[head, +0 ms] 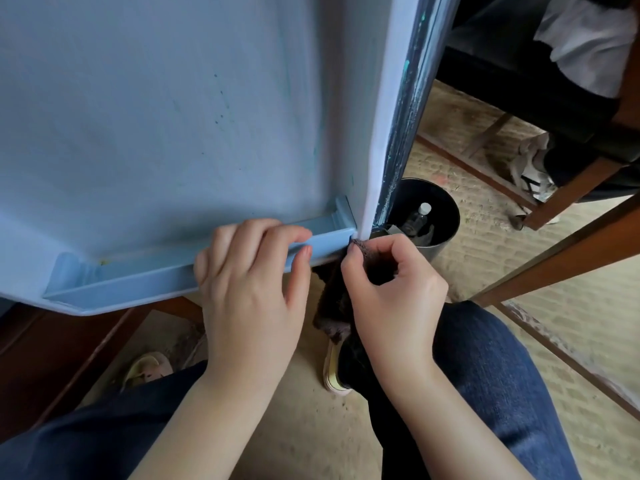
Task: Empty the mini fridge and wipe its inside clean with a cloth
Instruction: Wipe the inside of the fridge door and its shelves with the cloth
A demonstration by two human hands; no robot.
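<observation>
- Gripping the shelf rail (pixel 138 273) of the fridge door (pixel 156 116) with the left hand (pixel 249 292), fingers curling over its edge.
- Pinching a dark cloth (pixel 334 306) in the right hand (pixel 394 296), pressing it against the rail's right end.

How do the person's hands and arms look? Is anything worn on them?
The left hand and the right hand are bare: no gloves, rings or watch show. The forearms are uncovered, no sleeve in view. Nails are short.
</observation>
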